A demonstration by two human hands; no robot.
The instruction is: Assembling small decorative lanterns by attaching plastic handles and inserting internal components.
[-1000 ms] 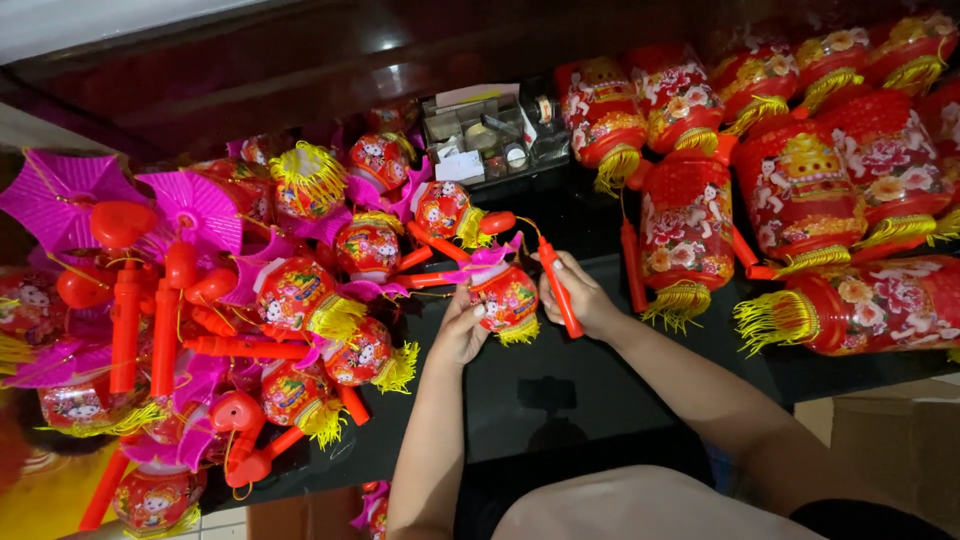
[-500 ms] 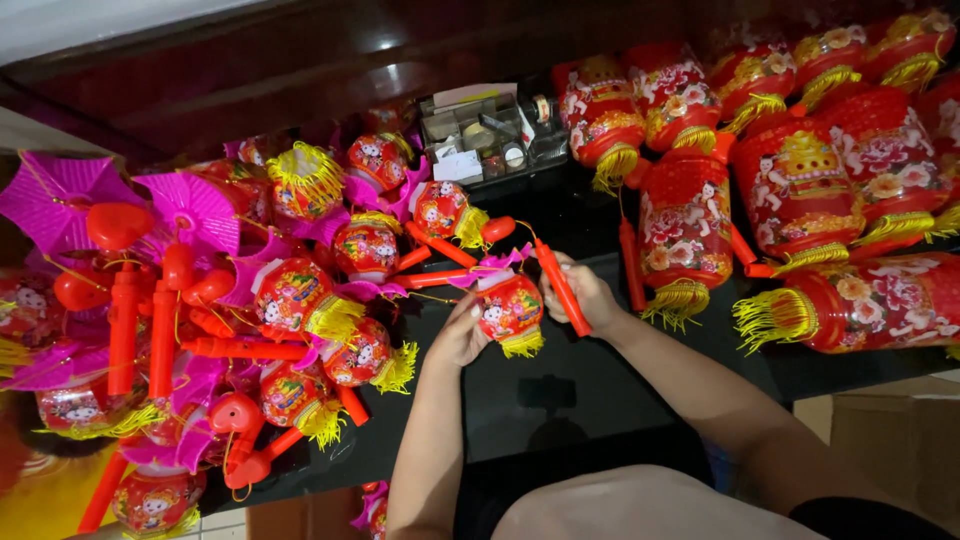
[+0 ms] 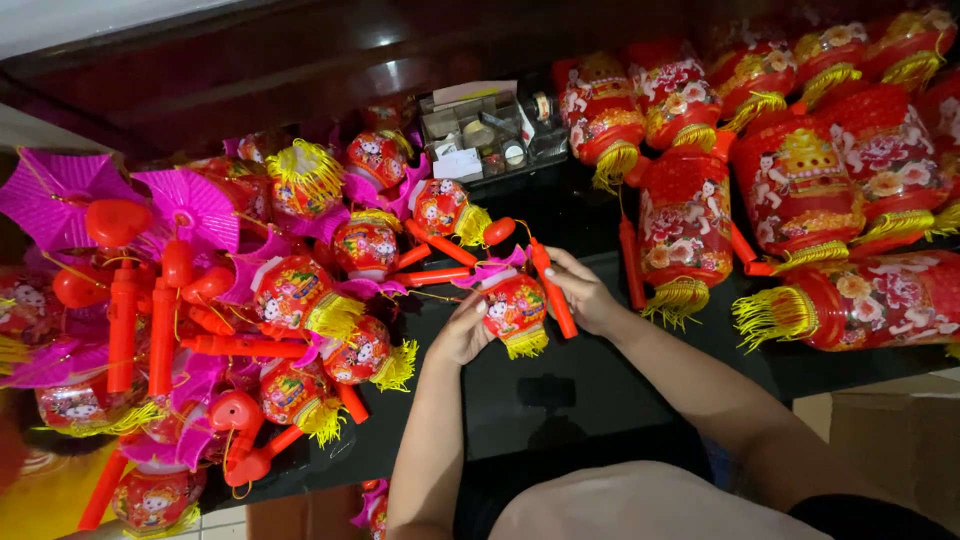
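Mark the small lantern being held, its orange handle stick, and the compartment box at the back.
small lantern [image 3: 514, 307], head view, printed red body.
orange handle stick [image 3: 553, 291], head view, mid-shaft.
compartment box [image 3: 485, 132], head view, inner divider.

Glossy black counter across centre (faint reflections) | dark wood wall along top | pale floor tile bottom left

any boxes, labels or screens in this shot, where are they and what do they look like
Clear plastic organiser box: back of the dark counter, rectangular, small items in compartments.
White card: at the box's front, small, rectangular.
Cardboard box: lower right below the counter, brown.
No screens.
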